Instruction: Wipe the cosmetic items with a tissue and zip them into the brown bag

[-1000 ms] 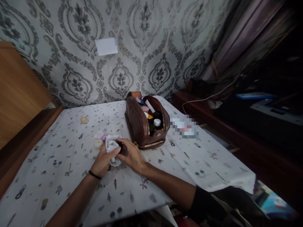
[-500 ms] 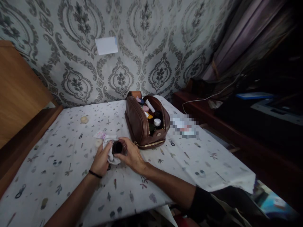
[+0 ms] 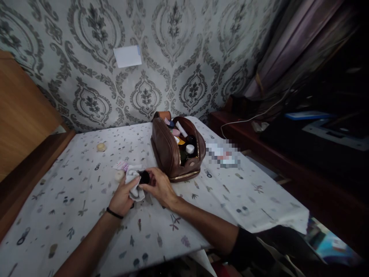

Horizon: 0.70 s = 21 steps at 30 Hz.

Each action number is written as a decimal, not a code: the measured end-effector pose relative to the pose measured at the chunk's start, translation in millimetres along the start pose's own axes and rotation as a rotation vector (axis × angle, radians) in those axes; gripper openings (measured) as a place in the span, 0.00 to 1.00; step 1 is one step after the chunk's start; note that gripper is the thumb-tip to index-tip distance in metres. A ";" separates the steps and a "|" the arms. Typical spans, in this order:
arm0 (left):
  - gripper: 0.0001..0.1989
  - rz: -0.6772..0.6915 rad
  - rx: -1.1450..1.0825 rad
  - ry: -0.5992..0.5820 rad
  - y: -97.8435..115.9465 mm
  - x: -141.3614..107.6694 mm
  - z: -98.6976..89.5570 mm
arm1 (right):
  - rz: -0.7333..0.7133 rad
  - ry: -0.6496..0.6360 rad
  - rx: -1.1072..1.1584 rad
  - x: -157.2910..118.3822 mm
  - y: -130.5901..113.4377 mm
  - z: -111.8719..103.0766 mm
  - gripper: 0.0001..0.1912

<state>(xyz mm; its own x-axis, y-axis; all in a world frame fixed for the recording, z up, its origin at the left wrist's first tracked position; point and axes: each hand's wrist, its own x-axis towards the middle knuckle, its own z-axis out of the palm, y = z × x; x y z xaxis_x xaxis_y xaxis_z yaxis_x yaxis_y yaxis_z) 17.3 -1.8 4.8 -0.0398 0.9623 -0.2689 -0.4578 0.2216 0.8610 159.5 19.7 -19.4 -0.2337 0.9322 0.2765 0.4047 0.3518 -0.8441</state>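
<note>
My left hand (image 3: 122, 198) is closed around a crumpled white cloth (image 3: 133, 184), pressing it against a small black jar (image 3: 144, 177). On the jar's other side, my right hand (image 3: 161, 187) grips it between thumb and fingers. What exactly the dark piece is, jar or lid, is hard to make out. Just behind the cloth lie a small cream-coloured round item (image 3: 119, 176) and a white and pink packet (image 3: 121, 165). A brown leather toiletry bag (image 3: 164, 144) stands unzipped beyond my right hand. Inside it are a white-capped jar (image 3: 190, 149), a white tube (image 3: 181, 129) and other small items.
A patterned white tablecloth (image 3: 95, 223) covers the table. Another cream round item (image 3: 101, 147) rests at the back left. Right of the bag lies a blurred-out packet (image 3: 225, 156). A wooden panel (image 3: 25, 111) borders the left, and a dark red surface with a white cable (image 3: 253, 116) the right.
The black jar has tilted, its dark round face turning toward the right hand. Both hands stay close together with the cloth on it. The view has shifted slightly.
</note>
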 end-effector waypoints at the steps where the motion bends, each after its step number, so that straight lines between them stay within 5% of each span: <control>1: 0.22 -0.003 0.016 -0.002 0.2 -0.5 0.0 | -0.001 -0.009 -0.010 -0.2 -0.4 -0.3 0.24; 12: 0.28 0.063 0.151 -0.033 0.7 -4.4 5.6 | -0.125 -0.076 0.032 -4.0 2.3 2.5 0.25; 21: 0.27 0.084 0.055 0.119 -4.0 4.9 -2.2 | -0.138 -0.082 0.049 -4.7 1.7 5.5 0.28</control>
<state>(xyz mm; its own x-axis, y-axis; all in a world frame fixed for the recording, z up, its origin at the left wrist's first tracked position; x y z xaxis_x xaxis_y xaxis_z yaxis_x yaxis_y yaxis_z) 16.9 1.7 -0.9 -0.1828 0.9531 -0.2414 -0.3991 0.1525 0.9041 156.4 15.5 -24.7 -0.3562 0.8645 0.3546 0.3202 0.4695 -0.8228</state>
